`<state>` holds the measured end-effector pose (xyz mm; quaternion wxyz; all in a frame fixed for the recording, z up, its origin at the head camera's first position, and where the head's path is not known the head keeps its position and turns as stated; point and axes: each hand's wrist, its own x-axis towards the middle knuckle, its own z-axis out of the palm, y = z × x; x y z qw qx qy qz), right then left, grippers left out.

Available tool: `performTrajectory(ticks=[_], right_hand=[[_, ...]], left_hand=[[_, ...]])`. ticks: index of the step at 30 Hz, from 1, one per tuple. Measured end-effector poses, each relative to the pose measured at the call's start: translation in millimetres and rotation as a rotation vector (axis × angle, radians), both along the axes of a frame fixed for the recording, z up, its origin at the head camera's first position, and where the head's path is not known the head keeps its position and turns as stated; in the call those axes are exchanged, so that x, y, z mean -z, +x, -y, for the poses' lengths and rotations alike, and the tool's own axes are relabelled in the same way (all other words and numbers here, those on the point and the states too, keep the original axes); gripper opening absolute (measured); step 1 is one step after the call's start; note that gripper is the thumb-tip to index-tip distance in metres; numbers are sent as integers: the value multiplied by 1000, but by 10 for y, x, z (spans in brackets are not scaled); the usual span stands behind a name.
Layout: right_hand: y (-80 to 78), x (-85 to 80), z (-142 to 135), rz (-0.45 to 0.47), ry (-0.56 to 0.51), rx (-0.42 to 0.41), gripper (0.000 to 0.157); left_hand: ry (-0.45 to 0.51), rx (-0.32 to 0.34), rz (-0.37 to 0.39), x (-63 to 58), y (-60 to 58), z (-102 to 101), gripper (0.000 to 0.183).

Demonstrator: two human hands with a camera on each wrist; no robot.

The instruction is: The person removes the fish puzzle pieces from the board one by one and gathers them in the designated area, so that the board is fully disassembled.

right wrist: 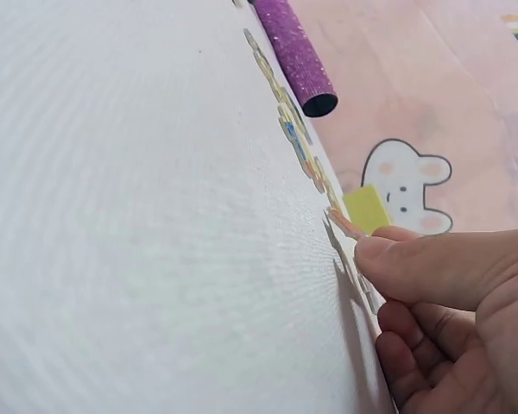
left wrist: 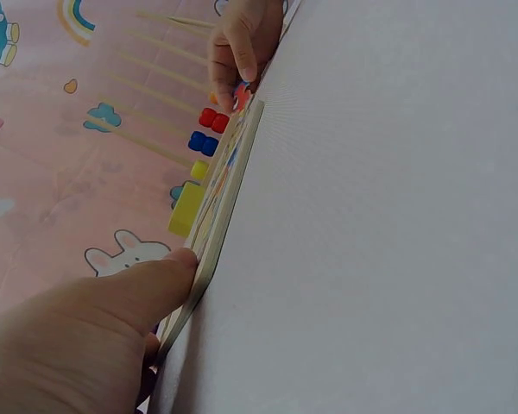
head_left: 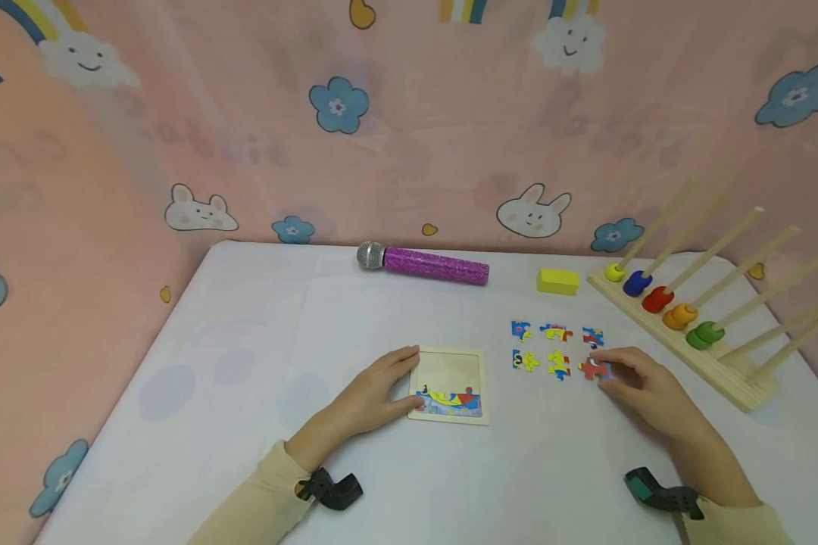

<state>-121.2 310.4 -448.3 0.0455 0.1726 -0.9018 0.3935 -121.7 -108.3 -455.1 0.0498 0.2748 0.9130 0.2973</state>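
Observation:
My left hand [head_left: 380, 390] holds the left side of a square wooden puzzle board [head_left: 483, 386], its thumb [left wrist: 168, 280] over the rim and its fingers near the top left corner. Along the bottom of the board lie joined pieces [head_left: 450, 403] with a blue and yellow picture; bare wood shows above them. To the right, my right hand [head_left: 654, 390] pinches a red puzzle piece [head_left: 592, 369] by its right side between thumb and forefinger, low over the table. Several loose puzzle pieces [head_left: 557, 364] lie in two rows just left of and behind that hand.
A purple glitter microphone [head_left: 436, 266] lies along the back of the white table [head_left: 245, 341]. Next to it on the right sits a yellow block [head_left: 557, 281]. A wooden peg stand [head_left: 750, 386] with coloured beads runs along the right side, close to my right hand.

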Motion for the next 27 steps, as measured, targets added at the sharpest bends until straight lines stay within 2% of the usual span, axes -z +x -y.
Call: performTrajectory(ticks=[10, 20, 27], right_hand=[[9, 36, 26, -13, 55, 29, 30], [17, 19, 33, 26, 121, 73, 29], [17, 17, 21, 21, 107, 73, 32]], left_hand=[[1, -3, -1, 10, 0, 6, 69], [10, -8, -2, 22, 4, 11, 68], [11, -7, -8, 22, -2, 8, 68]])
